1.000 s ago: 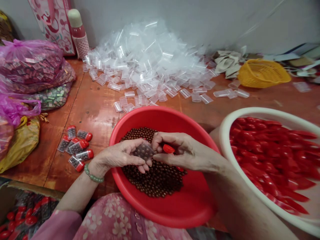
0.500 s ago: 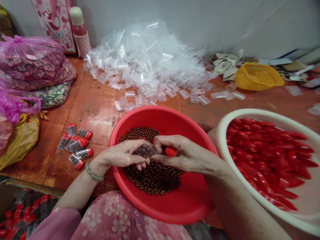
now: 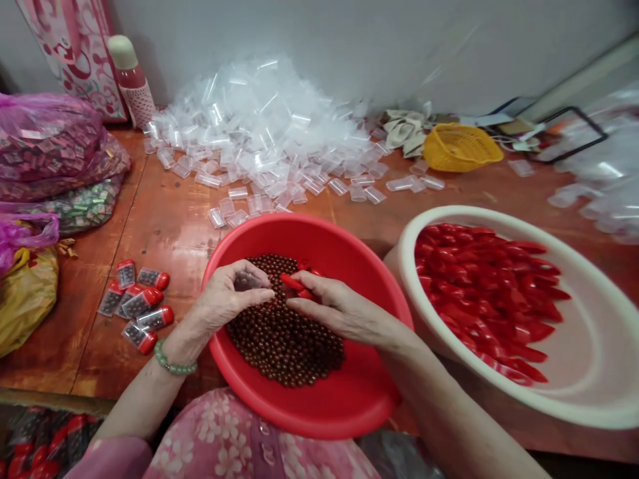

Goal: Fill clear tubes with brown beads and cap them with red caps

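Red basin (image 3: 374, 379) at lower centre holds glossy brown beads (image 3: 294, 352); at right, a white basin (image 3: 592, 346) holds shiny red parts (image 3: 489, 293). Over the beads, the left hand (image 3: 217, 299) has its fingers curled round a small clear case (image 3: 245, 281); the right hand (image 3: 344, 307) has its fingers pinched on a bright red cap (image 3: 291, 281).

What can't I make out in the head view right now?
Head view:
How full the clear case is: left hand covers part.
Whether the right hand holds one red piece or more: fingers overlap.
Pink bag's top: cut off by upper edge.
Far-right clear pieces: blurred.
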`<action>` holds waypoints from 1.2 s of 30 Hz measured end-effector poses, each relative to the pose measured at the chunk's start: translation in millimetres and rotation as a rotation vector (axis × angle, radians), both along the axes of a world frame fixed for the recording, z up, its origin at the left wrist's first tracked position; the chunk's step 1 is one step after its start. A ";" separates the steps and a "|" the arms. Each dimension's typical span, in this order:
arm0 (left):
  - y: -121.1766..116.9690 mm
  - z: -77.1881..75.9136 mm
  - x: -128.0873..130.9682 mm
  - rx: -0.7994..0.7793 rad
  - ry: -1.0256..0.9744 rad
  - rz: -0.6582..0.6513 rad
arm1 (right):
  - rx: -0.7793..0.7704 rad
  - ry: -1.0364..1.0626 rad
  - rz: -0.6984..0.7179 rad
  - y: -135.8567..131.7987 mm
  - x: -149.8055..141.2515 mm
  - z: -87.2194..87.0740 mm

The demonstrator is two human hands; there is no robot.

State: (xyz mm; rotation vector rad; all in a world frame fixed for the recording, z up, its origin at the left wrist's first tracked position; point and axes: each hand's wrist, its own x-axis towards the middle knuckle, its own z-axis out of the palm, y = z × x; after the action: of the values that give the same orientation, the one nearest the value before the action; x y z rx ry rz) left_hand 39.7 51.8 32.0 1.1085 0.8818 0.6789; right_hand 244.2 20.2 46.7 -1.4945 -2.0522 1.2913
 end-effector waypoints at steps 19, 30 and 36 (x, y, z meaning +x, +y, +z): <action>1.4 -6.4 2.0 0.080 0.066 0.059 | -0.034 0.154 -0.139 -13.6 -4.2 -5.9; -1.4 -1.3 3.0 0.093 0.170 -0.015 | -0.137 0.169 -0.286 -15.7 -14.8 -10.2; -3.9 -6.3 4.8 0.077 0.117 0.020 | -0.362 0.531 -0.325 -18.3 -10.7 -12.7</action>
State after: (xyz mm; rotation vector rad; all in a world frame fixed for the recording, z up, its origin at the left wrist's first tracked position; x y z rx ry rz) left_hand 44.4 47.9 25.7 1.2196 0.9745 0.6743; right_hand 233.5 2.0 34.0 -1.3491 -1.2393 1.7438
